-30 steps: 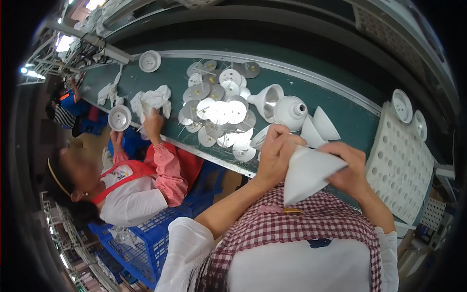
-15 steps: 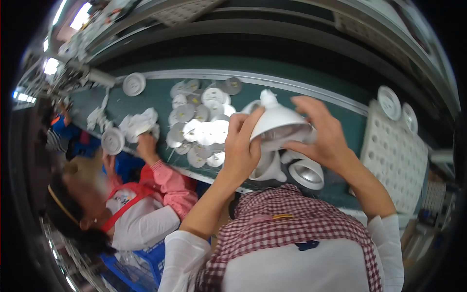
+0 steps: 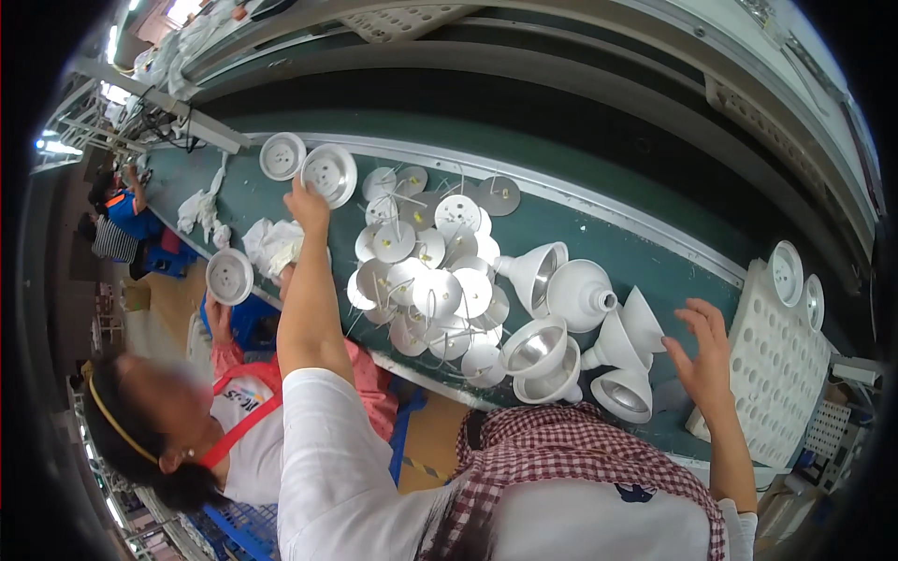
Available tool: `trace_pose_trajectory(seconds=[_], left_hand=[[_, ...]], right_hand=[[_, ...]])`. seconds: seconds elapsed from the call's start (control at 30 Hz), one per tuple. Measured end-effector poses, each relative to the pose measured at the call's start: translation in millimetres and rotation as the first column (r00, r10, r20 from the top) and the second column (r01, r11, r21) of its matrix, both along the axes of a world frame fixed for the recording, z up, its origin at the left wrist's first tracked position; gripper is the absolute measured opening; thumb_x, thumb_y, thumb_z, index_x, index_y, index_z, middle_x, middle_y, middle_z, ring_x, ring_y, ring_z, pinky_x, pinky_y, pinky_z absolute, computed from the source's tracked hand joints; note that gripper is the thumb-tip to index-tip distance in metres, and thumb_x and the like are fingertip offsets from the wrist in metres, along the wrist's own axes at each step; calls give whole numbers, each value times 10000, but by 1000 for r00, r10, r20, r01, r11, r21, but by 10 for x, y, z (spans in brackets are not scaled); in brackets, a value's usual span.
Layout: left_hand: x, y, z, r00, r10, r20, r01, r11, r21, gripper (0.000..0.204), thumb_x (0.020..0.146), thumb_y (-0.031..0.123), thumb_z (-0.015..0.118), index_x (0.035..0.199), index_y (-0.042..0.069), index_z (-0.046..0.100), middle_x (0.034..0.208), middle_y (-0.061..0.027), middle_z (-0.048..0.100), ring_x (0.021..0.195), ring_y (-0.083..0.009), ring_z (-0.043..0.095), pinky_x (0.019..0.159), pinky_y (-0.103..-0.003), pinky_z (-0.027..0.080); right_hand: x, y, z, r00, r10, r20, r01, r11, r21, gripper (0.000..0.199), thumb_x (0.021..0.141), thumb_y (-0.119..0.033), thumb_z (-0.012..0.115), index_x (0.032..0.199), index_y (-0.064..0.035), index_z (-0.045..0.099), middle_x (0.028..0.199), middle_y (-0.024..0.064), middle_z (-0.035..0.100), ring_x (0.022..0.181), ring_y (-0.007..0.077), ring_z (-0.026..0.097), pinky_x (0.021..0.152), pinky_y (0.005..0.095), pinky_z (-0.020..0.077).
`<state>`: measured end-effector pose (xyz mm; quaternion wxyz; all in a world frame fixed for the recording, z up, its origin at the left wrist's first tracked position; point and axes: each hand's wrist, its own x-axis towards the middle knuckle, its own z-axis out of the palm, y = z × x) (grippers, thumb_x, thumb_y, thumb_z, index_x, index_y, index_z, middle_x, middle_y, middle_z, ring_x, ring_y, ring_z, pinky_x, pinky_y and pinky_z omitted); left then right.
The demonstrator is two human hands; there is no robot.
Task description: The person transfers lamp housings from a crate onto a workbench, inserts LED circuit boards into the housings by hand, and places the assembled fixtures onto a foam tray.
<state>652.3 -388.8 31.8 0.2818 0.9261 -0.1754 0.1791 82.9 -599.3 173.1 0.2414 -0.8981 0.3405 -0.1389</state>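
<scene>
Head view: left hand (image 3: 307, 201) fingers gripping round white housing (image 3: 329, 174), open face up; right hand (image 3: 703, 351) fingers spread, empty.

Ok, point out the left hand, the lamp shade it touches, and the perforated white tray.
left hand (image 3: 304, 204), head view, on the back of the hand.
lamp shade (image 3: 333, 174), head view, on its round face.
tray (image 3: 778, 374), head view, on its holed top surface.

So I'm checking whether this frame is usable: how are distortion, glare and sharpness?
Head view: strong fisheye, the green table's rail bows and the corners go black; glare at the upper left windows; the white cones and left hand are sharp; the co-worker's face is blurred.
</scene>
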Motion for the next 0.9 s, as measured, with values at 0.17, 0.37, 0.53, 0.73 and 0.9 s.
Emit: trace_pose_trajectory(seconds=[0.17,0.37,0.53,0.73,0.9], left_hand=[[203,44,-344,999,34,30,-35,998,50,391,852,153,515,1240,132,462,1021,-241,452,897,-391,505,828,-426,401],[195,-143,-166,990,141,2,-139,977,160,504,814,174,580,1283,121,405,1083,-259,426,959,-375,457,836,-428,392],[-288,-128,184,963,-36,268,-49,951,304,620,701,245,668,1212,-5,422,1137,-243,436,1057,-364,408,907,-476,313],[-2322,-891,508,42,-689,-723,-170,709,-685,366,870,234,535,1137,-13,496,1048,-126,546,900,-225,566,747,-327,491],[-2842,-1035,679,-330,-857,-396,-694,504,-514,308,902,272,516,1085,24,508,941,-53,571,875,-188,565,801,-315,487]], right_hand=[[447,-175,-20,991,133,24,-133,991,-7,326,671,-44,689,974,-36,569,1082,144,519,998,331,504,848,371,424],[1783,-717,-533,881,458,121,-462,887,8,322,723,-108,673,1021,-46,569,918,148,597,848,288,583,698,367,479],[3011,-567,-1172,888,446,116,-458,826,329,389,685,-186,700,983,7,541,826,217,610,780,387,578,693,439,460],[2653,-576,-1023,829,495,259,-516,856,15,151,782,-96,533,772,17,633,754,189,611,696,360,580,643,414,455],[1973,-212,-283,593,754,281,-663,656,-360,181,673,-26,584,854,-39,585,711,118,538,660,298,535,568,386,431]])
